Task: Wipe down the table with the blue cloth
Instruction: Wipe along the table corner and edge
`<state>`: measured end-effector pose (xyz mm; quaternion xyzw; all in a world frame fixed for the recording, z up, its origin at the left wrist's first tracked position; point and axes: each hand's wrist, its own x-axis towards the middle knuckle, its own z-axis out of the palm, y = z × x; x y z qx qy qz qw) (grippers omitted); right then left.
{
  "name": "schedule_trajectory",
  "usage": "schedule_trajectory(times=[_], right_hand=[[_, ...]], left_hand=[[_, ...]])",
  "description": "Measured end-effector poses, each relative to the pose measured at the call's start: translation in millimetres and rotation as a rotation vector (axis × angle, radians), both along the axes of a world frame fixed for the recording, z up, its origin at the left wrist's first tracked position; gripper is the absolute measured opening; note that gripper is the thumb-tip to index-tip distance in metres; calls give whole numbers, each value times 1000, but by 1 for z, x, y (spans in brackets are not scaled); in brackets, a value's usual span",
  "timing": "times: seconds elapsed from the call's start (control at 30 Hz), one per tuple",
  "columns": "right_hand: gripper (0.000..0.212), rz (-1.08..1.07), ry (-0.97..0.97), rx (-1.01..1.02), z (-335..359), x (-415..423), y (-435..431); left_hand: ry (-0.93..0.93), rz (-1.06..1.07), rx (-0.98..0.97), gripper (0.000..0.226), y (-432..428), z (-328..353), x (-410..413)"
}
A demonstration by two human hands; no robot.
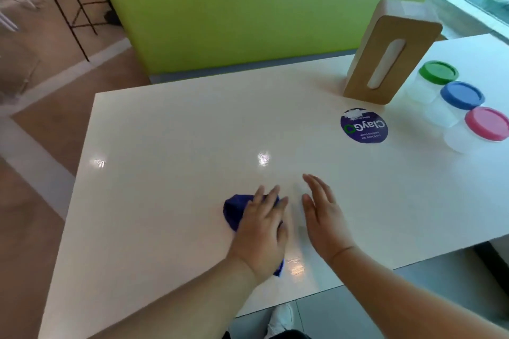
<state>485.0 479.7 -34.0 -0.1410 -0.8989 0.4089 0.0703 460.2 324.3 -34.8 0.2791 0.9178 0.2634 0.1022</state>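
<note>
Two bare hands lie side by side near the front middle of the white worktop [165,146]. The left hand [261,228] presses down on the blue cloth [234,210], its fingers [271,195] straight and slightly spread rather than curled round the fabric. The cloth is bunched beneath the palm, showing at the hand's left and again by the wrist. Just beside it, the right hand [322,217] holds nothing, with its fingers extended and close together; whether it touches the surface I cannot tell. Well apart, towards the far right, a round purple sticker [364,125] sits before an upright wooden tissue holder [385,63]. Three clear jars stand in a row beside it, with green [438,72], blue [462,93] and pink [487,123] lids.
</note>
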Motion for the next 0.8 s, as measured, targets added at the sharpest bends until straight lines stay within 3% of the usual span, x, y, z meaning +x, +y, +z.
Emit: schedule_trajectory(times=[0.07, 0.13, 0.27, 0.5, 0.57, 0.7, 0.8], right_hand=[[41, -18, -15, 55, -1, -1, 14], [41, 5, -17, 101, -4, -2, 21], [41, 34, -2, 134, -8, -4, 23], [40, 70, -68, 261, -10, -13, 9], [40, 86, -78, 274, -11, -17, 2], [40, 158, -113, 299, -10, -29, -20], [38, 208, -132, 311, -8, -39, -32]], left_hand=[[83, -102, -279, 61, 13, -12, 10], [177, -155, -432, 65, 5, -21, 18], [246, -120, -373, 63, -50, -26, 28], [103, 374, -433, 68, -144, -18, 16], [108, 314, -458, 66, -140, -15, 22], [154, -13, -426, 56, -139, -19, 46], [160, -17, -414, 57, -174, -20, 45]])
